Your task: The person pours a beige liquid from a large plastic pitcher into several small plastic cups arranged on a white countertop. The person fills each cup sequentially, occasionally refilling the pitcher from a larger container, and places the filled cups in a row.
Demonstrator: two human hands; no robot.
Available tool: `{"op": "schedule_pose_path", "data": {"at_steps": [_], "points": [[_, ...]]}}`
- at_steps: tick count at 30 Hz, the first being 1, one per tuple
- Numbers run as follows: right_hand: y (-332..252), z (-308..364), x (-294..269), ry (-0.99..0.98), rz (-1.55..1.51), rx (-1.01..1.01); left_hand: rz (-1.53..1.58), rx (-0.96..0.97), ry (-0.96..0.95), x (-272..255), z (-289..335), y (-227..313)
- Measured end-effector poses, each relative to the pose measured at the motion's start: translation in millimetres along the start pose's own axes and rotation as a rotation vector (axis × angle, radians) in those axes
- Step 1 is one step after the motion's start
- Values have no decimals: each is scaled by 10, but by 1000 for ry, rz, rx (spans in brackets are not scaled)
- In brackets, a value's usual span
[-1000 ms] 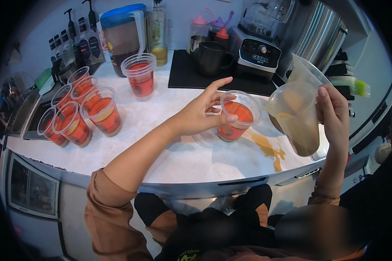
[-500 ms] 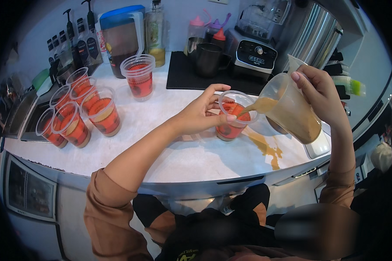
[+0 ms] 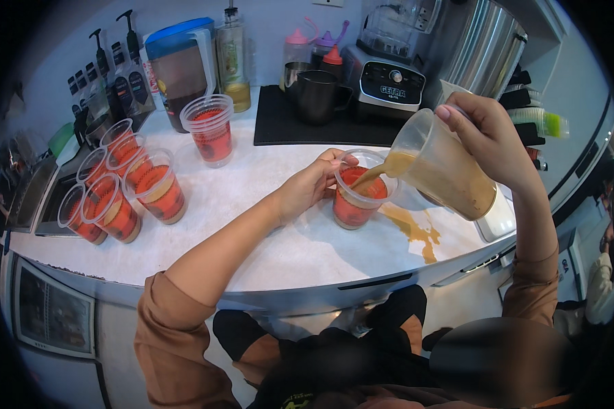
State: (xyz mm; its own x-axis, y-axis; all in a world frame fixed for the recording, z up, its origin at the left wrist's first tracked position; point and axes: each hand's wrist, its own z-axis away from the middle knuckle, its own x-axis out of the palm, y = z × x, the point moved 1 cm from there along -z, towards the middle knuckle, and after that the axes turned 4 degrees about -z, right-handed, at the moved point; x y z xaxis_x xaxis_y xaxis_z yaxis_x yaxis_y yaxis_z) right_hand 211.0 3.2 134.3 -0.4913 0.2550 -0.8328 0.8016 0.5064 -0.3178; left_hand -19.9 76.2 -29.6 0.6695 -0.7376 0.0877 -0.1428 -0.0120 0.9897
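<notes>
My right hand (image 3: 488, 136) is closed around the handle of a translucent plastic jug (image 3: 450, 184). The jug is tilted to the left, and a tan, milky liquid (image 3: 374, 178) runs from its lip into a clear plastic cup (image 3: 352, 210) with a red print. The cup stands upright on the counter, its lower part filled with tan liquid. My left hand (image 3: 310, 183) grips the cup's left side near the rim; some fingers are hidden behind it. Several matching cups (image 3: 158, 194) stand at the left, at least some holding tan liquid. Farther back is a stack of such cups (image 3: 211, 133).
A tan spill (image 3: 414, 228) lies on the white counter (image 3: 280, 255), right of the cup. A white device (image 3: 496, 221) sits beneath the jug. Behind stand a blue-lidded pitcher (image 3: 184, 75), bottles (image 3: 129, 78), a dark metal pitcher (image 3: 317, 99) on a black mat (image 3: 273, 126), and a blender (image 3: 389, 78).
My left hand's fingers have moved from across the cup's front to its left side. More tan liquid shows in the cup. The jug keeps pouring, and the whole view has shifted slightly.
</notes>
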Motion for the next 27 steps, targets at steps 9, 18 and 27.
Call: {"op": "schedule_pose_path", "data": {"at_steps": [9, 18, 27], "points": [[47, 30, 10, 12, -10, 9, -20, -7, 30, -32, -31, -28], [107, 108, 30, 79, -133, 18, -65, -6, 109, -57, -45, -34], [129, 157, 38, 175, -277, 9, -71, -1, 115, -75, -46, -28]]}}
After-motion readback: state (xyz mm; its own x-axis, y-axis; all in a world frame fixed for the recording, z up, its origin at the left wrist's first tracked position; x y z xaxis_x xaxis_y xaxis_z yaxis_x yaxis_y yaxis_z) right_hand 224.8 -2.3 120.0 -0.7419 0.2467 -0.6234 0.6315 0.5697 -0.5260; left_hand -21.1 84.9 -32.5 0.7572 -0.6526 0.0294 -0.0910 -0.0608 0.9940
